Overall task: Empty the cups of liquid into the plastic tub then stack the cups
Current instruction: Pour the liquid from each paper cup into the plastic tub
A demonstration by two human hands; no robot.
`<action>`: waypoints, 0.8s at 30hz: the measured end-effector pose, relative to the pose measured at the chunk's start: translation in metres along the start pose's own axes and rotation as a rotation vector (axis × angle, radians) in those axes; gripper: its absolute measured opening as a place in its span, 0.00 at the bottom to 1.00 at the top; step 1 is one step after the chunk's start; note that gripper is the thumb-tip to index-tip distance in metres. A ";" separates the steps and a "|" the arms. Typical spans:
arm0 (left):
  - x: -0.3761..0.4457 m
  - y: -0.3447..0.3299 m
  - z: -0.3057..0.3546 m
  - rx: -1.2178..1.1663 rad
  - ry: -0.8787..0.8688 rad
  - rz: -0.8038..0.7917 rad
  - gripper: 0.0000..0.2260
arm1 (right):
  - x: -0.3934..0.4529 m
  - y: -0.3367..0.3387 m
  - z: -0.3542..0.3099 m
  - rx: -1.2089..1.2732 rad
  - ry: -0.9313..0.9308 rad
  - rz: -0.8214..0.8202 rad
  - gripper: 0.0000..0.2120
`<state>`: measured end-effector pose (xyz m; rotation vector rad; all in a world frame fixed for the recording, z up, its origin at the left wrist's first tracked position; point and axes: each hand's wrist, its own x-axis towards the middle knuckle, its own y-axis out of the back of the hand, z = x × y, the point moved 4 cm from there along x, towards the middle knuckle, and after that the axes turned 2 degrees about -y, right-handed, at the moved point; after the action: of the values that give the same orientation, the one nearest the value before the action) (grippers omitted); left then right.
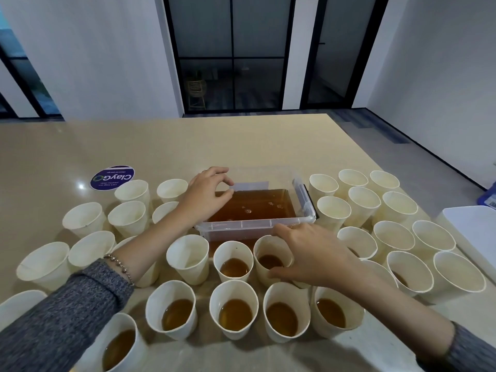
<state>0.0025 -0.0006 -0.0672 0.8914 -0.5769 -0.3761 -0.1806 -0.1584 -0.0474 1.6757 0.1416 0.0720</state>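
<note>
A clear plastic tub (255, 224) holding brown liquid stands mid-table. White paper cups surround it: empty ones to the left (128, 218) and to the right (363, 202), and several with brown liquid in the near rows (234, 308). My right hand (311, 257) wraps round a cup of liquid (269, 255) standing just in front of the tub, thumb on its near side and fingers at its far rim. My left hand (206, 196) hovers over the tub's left rim with fingers loosely curled; nothing shows between them.
A round purple sticker (112, 177) lies on the beige table behind the left cups. A white lid or tray (475, 232) sits at the right edge, with a blue object (489, 196) behind it. The table's far half is bare.
</note>
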 end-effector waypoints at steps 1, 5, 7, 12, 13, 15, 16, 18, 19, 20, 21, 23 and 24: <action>0.000 0.000 0.000 0.000 0.000 0.002 0.08 | 0.000 0.000 -0.001 -0.005 -0.012 0.012 0.33; 0.000 0.000 0.001 0.003 0.003 0.006 0.08 | 0.000 -0.001 -0.009 -0.055 -0.046 0.081 0.36; 0.000 0.001 0.001 0.004 0.003 0.005 0.08 | 0.000 -0.001 -0.012 -0.070 -0.048 0.118 0.37; -0.001 0.000 0.001 0.005 0.004 0.001 0.09 | 0.001 -0.004 -0.010 -0.040 -0.042 0.211 0.29; -0.001 0.000 0.001 0.004 0.004 0.000 0.09 | 0.001 -0.005 -0.009 -0.027 -0.035 0.231 0.29; -0.001 0.000 0.002 0.004 0.005 -0.001 0.09 | -0.001 -0.004 -0.009 -0.010 -0.023 0.255 0.27; -0.001 0.000 0.002 0.005 0.007 -0.002 0.08 | -0.002 -0.004 -0.009 0.001 -0.020 0.259 0.27; -0.001 0.001 0.003 0.002 0.005 0.003 0.08 | -0.003 -0.003 -0.007 0.030 -0.011 0.257 0.26; -0.001 0.001 0.003 0.000 0.004 0.008 0.08 | -0.003 -0.001 -0.006 0.043 -0.003 0.259 0.26; -0.001 0.002 0.003 0.000 0.004 0.011 0.08 | -0.004 0.001 -0.005 0.057 0.006 0.270 0.25; -0.001 0.002 0.003 0.000 0.005 0.012 0.08 | -0.005 0.005 -0.004 0.071 0.013 0.289 0.24; -0.001 0.002 0.004 0.002 0.008 0.011 0.08 | -0.009 0.014 -0.001 0.098 0.018 0.323 0.23; -0.001 0.002 0.004 0.002 0.008 0.009 0.08 | -0.010 0.019 0.001 0.116 0.019 0.342 0.23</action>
<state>-0.0010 -0.0016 -0.0638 0.8913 -0.5738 -0.3640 -0.1895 -0.1625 -0.0280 1.8015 -0.1305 0.3418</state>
